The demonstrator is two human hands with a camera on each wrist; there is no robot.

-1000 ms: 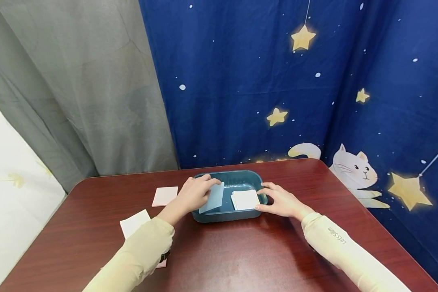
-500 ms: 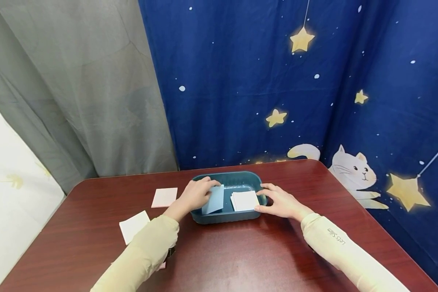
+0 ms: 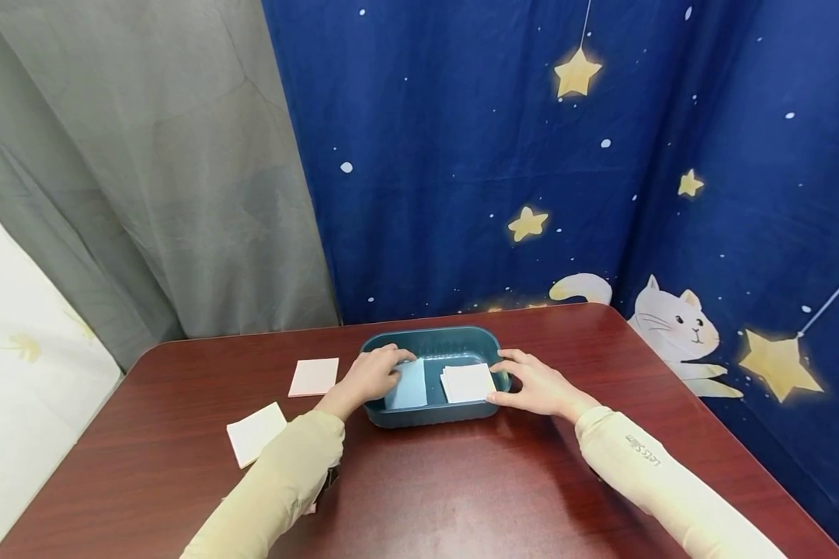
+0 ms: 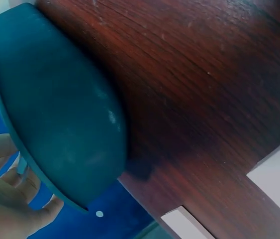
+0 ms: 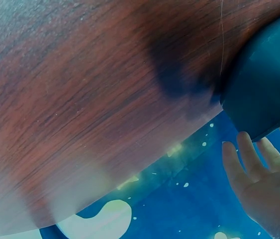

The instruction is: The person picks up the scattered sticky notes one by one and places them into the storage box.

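Observation:
A dark teal plastic box (image 3: 426, 417) stands near the table's far edge. In its left half is a light blue notepad (image 3: 409, 386), lying nearly flat. My left hand (image 3: 370, 378) reaches over the box's left end and pinches this pad's left side; a sliver of blue shows between the fingers in the left wrist view. White notepads (image 3: 470, 383) lie stacked in the right half. With my right hand (image 3: 537, 386) I hold the box's right end, thumb and forefinger over the rim. In the right wrist view, other fingers (image 5: 249, 154) touch the outer wall.
On the table (image 3: 419, 497) left of the box are a pinkish-white notepad (image 3: 313, 377) and a white one (image 3: 256, 432). The left sleeve mostly hides another pink-edged pad. Behind the table hang a grey curtain (image 3: 182, 194) and a blue starry curtain (image 3: 447, 194).
The blue notepad has gone from tilted to nearly flat in the box, lowered by my left hand. The box's left end has shifted slightly left. My right hand stays at its end.

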